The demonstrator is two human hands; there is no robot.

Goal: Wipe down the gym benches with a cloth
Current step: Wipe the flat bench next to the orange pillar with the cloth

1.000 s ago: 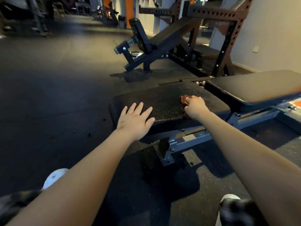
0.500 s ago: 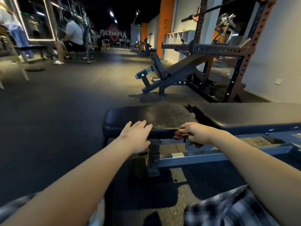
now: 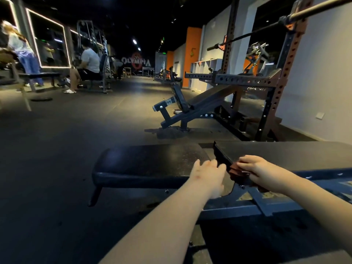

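Observation:
A black padded gym bench lies across the view: its seat pad (image 3: 148, 161) on the left, its longer back pad (image 3: 285, 151) on the right. My right hand (image 3: 255, 168) holds a reddish-brown cloth (image 3: 238, 171) against the near front edge of the back pad, by the gap between the pads. My left hand (image 3: 207, 174) rests with straight fingers on the right end of the seat pad, close beside the cloth. Both forearms reach in from the bottom.
The bench's blue-grey steel frame (image 3: 266, 204) runs under the pads. Beyond stands an inclined bench (image 3: 194, 105) inside a brown power rack (image 3: 282, 73) with a barbell. People sit at machines far left (image 3: 89, 63). Dark rubber floor (image 3: 57, 149) stretches to the left.
The view has dropped lower and tilted up. My right hand slid the cloth rightward from the seat pad to the back pad's front edge; my left hand shifted right along the seat.

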